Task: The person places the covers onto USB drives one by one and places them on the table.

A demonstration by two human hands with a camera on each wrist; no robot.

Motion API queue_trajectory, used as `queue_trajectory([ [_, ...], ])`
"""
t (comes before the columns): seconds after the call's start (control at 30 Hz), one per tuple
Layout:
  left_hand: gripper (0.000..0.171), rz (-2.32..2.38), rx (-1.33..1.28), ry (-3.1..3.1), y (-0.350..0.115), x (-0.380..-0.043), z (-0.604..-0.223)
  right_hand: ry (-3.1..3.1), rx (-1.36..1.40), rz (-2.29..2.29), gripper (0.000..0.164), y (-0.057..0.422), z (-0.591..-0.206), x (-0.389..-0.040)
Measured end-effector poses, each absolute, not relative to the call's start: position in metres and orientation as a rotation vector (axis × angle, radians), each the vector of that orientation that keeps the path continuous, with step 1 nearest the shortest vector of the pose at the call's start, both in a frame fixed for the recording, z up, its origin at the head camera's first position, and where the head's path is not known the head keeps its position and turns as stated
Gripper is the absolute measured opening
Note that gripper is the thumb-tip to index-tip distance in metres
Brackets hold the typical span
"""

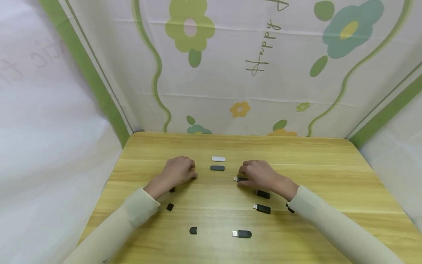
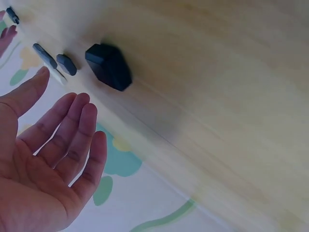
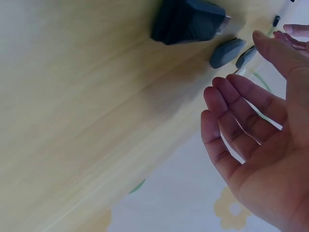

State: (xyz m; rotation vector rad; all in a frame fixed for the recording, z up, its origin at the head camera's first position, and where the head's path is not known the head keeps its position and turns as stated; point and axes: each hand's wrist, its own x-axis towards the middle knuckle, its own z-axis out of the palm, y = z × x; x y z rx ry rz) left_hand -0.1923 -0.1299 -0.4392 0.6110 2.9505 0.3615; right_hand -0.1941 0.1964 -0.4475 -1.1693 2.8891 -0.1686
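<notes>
My left hand (image 1: 179, 170) is low over the left side of the table, its fingers loosely bent and holding nothing. Just past its fingertips lies a small black cap (image 2: 66, 64), mostly hidden by the hand in the head view. A second black cap (image 2: 108, 66) is closer to the left wrist. My right hand (image 1: 260, 172) hovers over a black USB stick (image 1: 242, 179) whose silver plug points left. In the right wrist view, that stick (image 3: 227, 52) shows between the spread thumb and relaxed fingers. Another black USB stick (image 1: 263, 194) lies under the right wrist.
A grey stick (image 1: 217, 168) and a white stick (image 1: 218, 159) lie between the hands. Nearer me are black USB sticks (image 1: 262, 209), (image 1: 242, 234) and black caps (image 1: 170, 207), (image 1: 193, 230). A dark piece (image 1: 290, 208) shows beside the right sleeve. Patterned cloth (image 1: 230, 84) hangs behind the table.
</notes>
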Motion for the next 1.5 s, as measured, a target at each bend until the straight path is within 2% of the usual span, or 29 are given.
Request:
queue_trajectory([
  [0.4,0.025,0.366,0.62,2.916,-0.14,-0.187,-0.444,2.85,-1.155,-0.244,0.02,0.205,-0.453,-0.189],
  [0.87,0.022,0.371,0.677,2.937,-0.133,-0.184,-0.448,2.818,-1.189,-0.358,0.013,0.207,-0.459,-0.187],
  [1.5,0.01,0.426,0.646,2.928,-0.128,-0.183,-0.448,2.808,-1.195,-0.407,0.013,0.205,-0.456,-0.185],
])
